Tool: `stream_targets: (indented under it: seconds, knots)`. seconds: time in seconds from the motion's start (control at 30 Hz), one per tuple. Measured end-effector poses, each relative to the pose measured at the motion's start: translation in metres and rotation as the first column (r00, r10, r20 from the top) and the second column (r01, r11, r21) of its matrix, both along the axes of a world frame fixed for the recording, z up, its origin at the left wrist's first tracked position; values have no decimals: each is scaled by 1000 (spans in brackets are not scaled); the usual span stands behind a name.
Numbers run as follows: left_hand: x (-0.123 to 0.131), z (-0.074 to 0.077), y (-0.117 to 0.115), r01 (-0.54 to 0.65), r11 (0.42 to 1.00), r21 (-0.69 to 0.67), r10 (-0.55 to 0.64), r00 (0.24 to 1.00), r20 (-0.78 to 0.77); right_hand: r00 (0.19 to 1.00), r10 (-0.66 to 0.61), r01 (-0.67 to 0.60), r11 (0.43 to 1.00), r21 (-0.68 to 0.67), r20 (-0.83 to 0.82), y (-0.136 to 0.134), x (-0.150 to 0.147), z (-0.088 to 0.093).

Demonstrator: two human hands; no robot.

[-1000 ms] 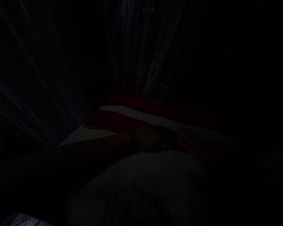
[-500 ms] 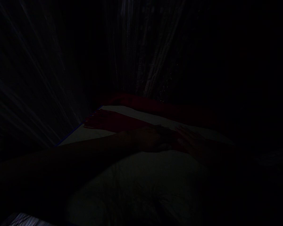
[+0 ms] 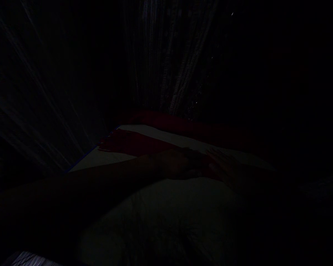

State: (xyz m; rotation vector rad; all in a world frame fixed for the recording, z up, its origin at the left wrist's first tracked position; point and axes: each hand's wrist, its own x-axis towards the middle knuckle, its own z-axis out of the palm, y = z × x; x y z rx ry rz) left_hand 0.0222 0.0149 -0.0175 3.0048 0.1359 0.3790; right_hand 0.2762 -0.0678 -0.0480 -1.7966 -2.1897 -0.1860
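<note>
A dark red strip of cloth (image 3: 133,142) with a frayed left end lies flat on a pale surface (image 3: 169,199). My left hand (image 3: 181,162) rests on the strip, palm down, its fingers stretched toward the right. Facing it from the right, my right hand (image 3: 224,164) lies on the cloth with fingers straight and slightly apart. The two sets of fingertips are close together; whether they touch is too dark to tell. The right end of the strip is lost in shadow under and beyond my right hand.
Another dark red cloth (image 3: 161,118) runs along the far side of the pale surface. A blue edge (image 3: 84,156) borders the left side. Behind hang thin pale strands (image 3: 180,85). A light striped cloth (image 3: 30,259) shows at the bottom left. Deep darkness hides the right.
The view is slightly dimmer. Both hands and the red strip stay in the same place.
</note>
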Motion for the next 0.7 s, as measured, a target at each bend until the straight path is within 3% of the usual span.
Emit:
stream_targets:
  seconds: [0.7]
  knots:
    - [-1,2,-1,12,1000,-22,-12,1000,7,999,41,-42,999,20,24,-1,2,0]
